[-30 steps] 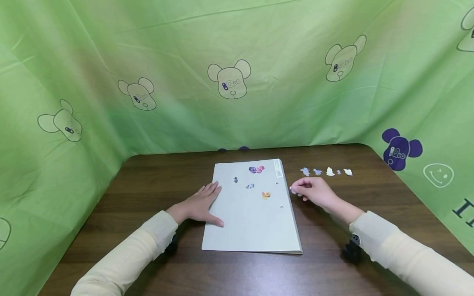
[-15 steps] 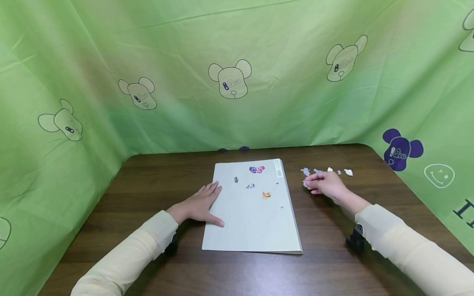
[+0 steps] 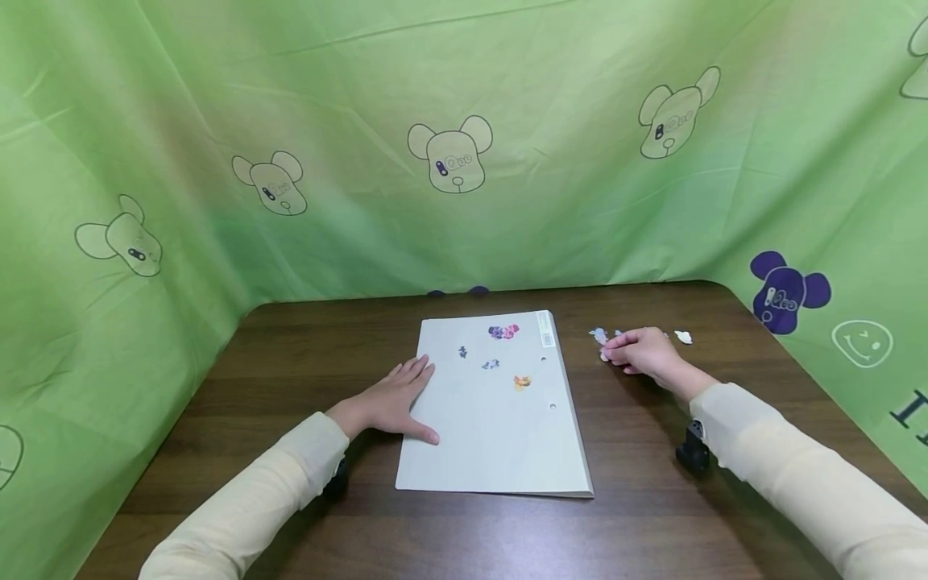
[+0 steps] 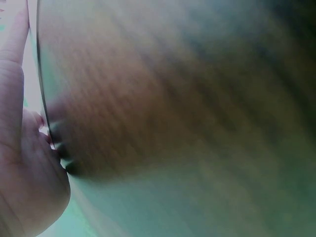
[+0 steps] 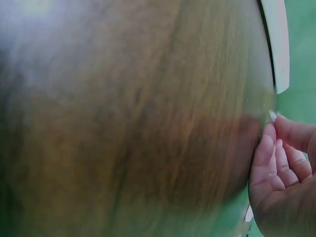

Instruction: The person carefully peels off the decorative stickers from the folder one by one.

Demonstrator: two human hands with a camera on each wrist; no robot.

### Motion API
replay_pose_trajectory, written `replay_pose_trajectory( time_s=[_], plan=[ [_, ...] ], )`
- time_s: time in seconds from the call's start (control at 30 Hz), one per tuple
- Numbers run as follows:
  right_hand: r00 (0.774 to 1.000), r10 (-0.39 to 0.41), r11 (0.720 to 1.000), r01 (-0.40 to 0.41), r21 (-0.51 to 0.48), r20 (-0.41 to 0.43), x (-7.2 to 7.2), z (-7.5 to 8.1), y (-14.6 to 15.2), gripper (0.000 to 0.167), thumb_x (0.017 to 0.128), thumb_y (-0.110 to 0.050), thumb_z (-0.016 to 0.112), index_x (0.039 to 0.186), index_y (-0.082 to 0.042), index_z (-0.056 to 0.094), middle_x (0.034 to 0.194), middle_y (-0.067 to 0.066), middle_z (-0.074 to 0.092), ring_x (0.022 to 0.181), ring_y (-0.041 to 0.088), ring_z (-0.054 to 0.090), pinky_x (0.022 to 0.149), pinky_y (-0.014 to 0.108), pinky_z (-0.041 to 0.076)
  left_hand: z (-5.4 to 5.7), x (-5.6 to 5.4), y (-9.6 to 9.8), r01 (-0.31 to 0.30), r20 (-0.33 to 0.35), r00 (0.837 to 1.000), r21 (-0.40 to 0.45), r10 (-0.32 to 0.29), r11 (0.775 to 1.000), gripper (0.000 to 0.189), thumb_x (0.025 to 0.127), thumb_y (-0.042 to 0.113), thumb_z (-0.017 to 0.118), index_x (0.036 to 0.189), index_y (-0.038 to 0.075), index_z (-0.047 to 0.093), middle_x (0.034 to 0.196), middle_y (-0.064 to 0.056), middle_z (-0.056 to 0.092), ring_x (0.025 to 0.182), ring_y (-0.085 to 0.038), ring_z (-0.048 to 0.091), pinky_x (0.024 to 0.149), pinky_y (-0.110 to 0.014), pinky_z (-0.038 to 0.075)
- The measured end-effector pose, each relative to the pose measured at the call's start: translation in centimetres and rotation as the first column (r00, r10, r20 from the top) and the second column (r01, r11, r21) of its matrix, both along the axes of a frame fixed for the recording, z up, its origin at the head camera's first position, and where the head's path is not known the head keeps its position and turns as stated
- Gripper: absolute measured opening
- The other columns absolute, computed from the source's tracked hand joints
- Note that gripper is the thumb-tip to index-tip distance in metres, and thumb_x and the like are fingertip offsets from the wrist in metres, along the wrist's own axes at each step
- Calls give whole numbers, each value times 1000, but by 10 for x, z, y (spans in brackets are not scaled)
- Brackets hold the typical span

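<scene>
My left hand [image 3: 391, 403] rests with spread fingers on the left edge of a white folder [image 3: 486, 451]. On its cover are a purple-and-pink sticker [image 3: 503, 331], a small dark blue one [image 3: 462, 352], a pale blue one [image 3: 490, 364] and an orange one [image 3: 522, 383]. Right of the folder, my right hand [image 3: 645, 352] pinches a small pale sticker [image 5: 272, 115] between thumb and index finger, low over the table. Just beyond it lies a bluish sticker [image 3: 598, 334]; the hand partly hides others in that row. A white cut-out piece [image 3: 683, 337] ends the row.
The brown wooden table [image 3: 290, 354] carries the folder and the cut-outs. A green cloth [image 3: 362, 234] printed with bear heads hangs around its back and sides. Dark wrist cameras sit under both cuffs, the right camera [image 3: 693, 451] close above the table.
My right hand has moved right, from beside the folder's edge to the row of cut-outs, with the small sticker still pinched. The left hand and folder have stayed put.
</scene>
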State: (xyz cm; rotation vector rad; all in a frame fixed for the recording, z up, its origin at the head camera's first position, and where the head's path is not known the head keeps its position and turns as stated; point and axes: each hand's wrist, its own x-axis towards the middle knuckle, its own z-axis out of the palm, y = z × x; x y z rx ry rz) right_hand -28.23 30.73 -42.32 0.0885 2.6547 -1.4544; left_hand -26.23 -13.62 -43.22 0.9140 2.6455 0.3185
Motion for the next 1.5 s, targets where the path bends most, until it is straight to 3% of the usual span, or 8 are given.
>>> replay_pose_trajectory(
  time_s=[0.57, 1.17, 1.5],
  plan=[
    [997, 5, 995, 2, 100, -75, 4, -2, -5, 23, 84, -9, 75, 95, 9, 69, 87, 8, 66, 68, 10, 56, 60, 24, 53, 0, 2, 1, 0, -10, 1000, -9, 0, 1000, 122, 73, 75, 64, 156, 6, 8, 162, -10, -2, 148, -24, -3, 117, -40, 3],
    [997, 28, 996, -23, 84, -66, 4, -2, -5, 22, 82, -7, 76, 93, 10, 67, 82, 3, 64, 69, 9, 55, 60, 23, 51, -2, 1, 0, 5, -19, 1000, -26, -5, 1000, 122, 73, 77, 62, 156, 7, 6, 162, -9, -3, 147, -23, -4, 117, -39, 2],
    [998, 40, 998, -37, 49, -48, 5, 0, -3, 22, 83, -2, 69, 99, 13, 65, 91, 10, 65, 72, 9, 56, 63, 23, 52, 1, 0, 1, 23, -61, 998, -86, -29, 996, 122, 73, 81, 57, 156, 7, 6, 162, -10, -2, 147, -23, -2, 117, -37, 2]
  ],
)
